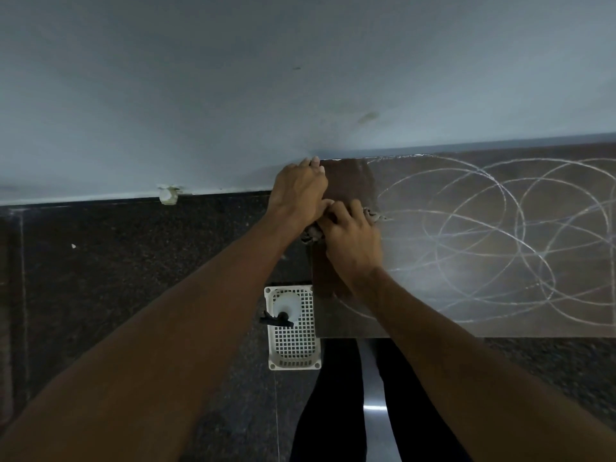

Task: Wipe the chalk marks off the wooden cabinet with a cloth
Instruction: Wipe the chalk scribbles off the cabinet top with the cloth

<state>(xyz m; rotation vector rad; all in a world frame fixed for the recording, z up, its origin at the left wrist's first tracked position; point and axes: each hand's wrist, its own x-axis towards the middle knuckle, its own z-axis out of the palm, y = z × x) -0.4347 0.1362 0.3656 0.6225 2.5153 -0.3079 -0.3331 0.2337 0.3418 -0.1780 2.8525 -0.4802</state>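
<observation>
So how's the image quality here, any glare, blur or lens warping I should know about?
Head view: dim, bluish light overall; a soft glare patch washes out the cabinet top among the chalk marks. Wide-angle stretch makes the forearms balloon toward the lower corners. The right hand on the cloth and the left hand look slightly soft; the white basket is fairly crisp.

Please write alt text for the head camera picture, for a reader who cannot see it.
Seen from above, the right hand presses a cloth on a cabinet covered with looping chalk marks; the left hand rests at its left edge. A white basket with a bottle sits on the floor.
</observation>
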